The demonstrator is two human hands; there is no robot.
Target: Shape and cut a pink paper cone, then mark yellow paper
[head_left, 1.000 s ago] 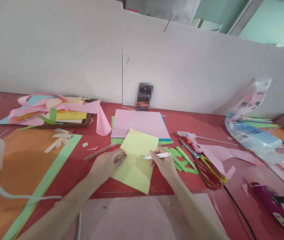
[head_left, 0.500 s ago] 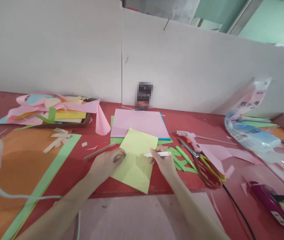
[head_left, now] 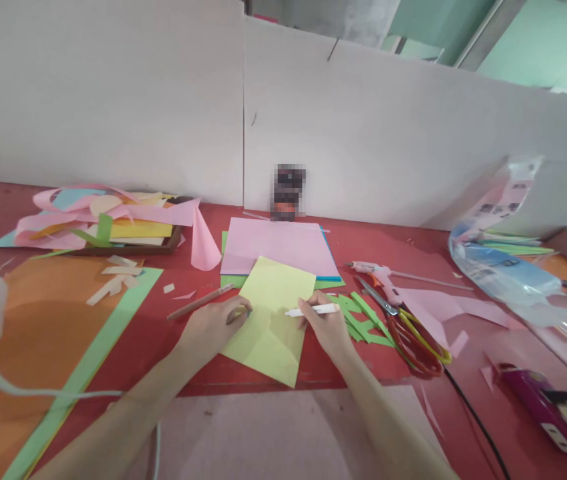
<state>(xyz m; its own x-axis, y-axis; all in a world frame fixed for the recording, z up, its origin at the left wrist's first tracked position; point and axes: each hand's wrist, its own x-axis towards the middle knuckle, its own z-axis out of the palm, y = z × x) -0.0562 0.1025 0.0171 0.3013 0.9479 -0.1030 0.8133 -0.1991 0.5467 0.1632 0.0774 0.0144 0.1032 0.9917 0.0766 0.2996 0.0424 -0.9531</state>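
Note:
A yellow-green sheet of paper (head_left: pixel 273 287) lies at an angle in front of me, its upper part over a stack of coloured sheets. My left hand (head_left: pixel 220 323) has its fingers curled at the sheet's left edge, thumb and forefinger together on the paper. A white pen (head_left: pixel 320 309) is gripped in my right hand (head_left: pixel 327 321), tip pointing left, low over the sheet's right half. Whether the tip touches the paper I cannot tell. Just beyond the left hand lies a brownish pencil-like stick (head_left: pixel 196 303). Green paper strips (head_left: pixel 363 320) lie beside the right hand.
Scissors (head_left: pixel 403 327) and a pink glue gun (head_left: pixel 380 277) lie to the right, with a purple power strip (head_left: pixel 543 410) nearer. At the back stand a pink paper cone (head_left: pixel 204 243) and pink sheets (head_left: pixel 273 243). Paper scraps heap in a tray (head_left: pixel 163 249) on the left.
The pen's tip has shifted very slightly to the left in my right hand. My left hand and the sheet have stayed in place.

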